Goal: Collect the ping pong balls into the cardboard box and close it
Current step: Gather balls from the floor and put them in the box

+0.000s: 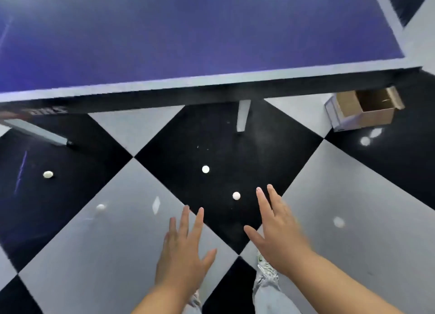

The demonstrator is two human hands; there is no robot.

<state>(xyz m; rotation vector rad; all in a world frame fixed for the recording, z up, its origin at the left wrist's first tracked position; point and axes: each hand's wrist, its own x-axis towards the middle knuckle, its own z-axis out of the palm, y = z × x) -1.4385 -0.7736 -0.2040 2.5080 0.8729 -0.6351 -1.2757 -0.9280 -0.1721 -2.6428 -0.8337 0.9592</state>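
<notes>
Several white ping pong balls lie on the black-and-grey checkered floor: one (236, 195) just left of my right fingertips, one (205, 169) farther out, one (48, 174) at the far left, a blurred one (101, 207) on a grey tile, another (338, 222) at the right and one (365, 141) near the box. The open cardboard box (367, 109) stands on the floor at the right, under the table corner. My left hand (182, 245) and my right hand (277, 229) are both spread, palms down, holding nothing.
A blue ping pong table (188, 36) with a white edge fills the top of the view. Its grey legs (242, 116) come down to the floor in front of me. My feet and jeans (266, 280) show below my hands.
</notes>
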